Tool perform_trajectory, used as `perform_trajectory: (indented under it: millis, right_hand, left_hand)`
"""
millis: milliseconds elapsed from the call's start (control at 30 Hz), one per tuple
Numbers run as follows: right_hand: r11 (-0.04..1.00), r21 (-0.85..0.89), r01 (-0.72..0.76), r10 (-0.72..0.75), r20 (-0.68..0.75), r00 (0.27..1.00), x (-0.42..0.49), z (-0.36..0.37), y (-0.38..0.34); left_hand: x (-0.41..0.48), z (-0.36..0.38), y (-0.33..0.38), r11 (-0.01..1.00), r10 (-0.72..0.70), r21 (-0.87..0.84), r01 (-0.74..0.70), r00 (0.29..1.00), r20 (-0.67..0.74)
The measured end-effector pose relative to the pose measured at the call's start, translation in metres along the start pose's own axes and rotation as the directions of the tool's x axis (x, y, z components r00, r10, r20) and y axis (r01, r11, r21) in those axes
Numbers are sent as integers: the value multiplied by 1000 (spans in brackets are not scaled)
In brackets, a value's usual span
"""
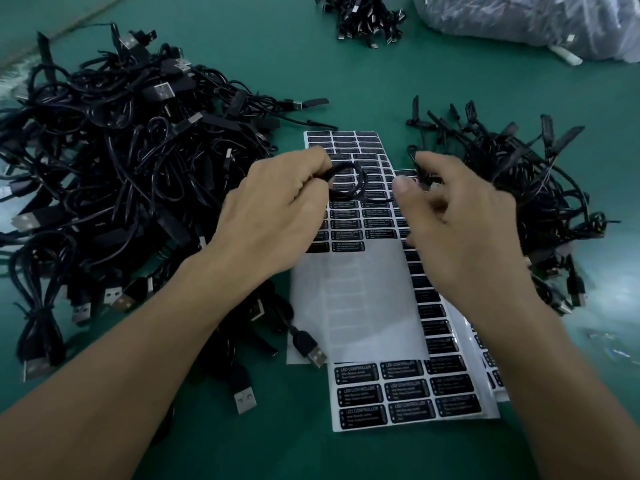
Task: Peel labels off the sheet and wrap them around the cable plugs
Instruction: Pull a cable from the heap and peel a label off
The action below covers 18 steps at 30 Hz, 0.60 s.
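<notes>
Glossy label sheet (360, 306), part-peeled; above it left hand (273, 216) pinches looped black cable (346, 181); right hand (460, 230) blurred, fingers spread.

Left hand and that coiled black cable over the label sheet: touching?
Touching. The head view shows the left hand pinching the coiled black cable between its fingertips, above the label sheet.

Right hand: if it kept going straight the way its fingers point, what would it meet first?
Probably the looped black cable held by the left hand; the right hand points left toward it, though blur makes depth uncertain.
</notes>
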State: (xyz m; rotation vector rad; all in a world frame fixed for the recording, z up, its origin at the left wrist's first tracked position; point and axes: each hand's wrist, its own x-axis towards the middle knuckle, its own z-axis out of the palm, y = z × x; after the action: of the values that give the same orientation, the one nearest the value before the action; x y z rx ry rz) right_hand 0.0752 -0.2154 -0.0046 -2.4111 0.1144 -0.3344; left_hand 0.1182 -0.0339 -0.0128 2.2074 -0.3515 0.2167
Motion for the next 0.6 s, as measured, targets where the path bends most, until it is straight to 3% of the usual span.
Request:
perform_trajectory:
  millis: [100,200,400,533,600]
  right_hand:
    - [991,93,-95,93,28,995,1,1,8]
    - [948,299,-113,109,29,994,7,-1,10]
    - [750,645,-146,113,92,989,9,-5,13]
    - [775,631,38,-27,-27,999,9,-7,11]
    - [785,614,81,-77,-34,996,8,-4,9]
  left_hand:
    - [2,-1,0,999,9,-50,-11,999,-32]
    - [3,0,-1,999,12,-32,-15,996,-83]
    - [3,-2,0,992,-10,123,33,983,-183]
    - [-5,-4,8,904,192,416,-95,961,-197]
    - [-8,-3,13,859,325,466,-213,929,-175]
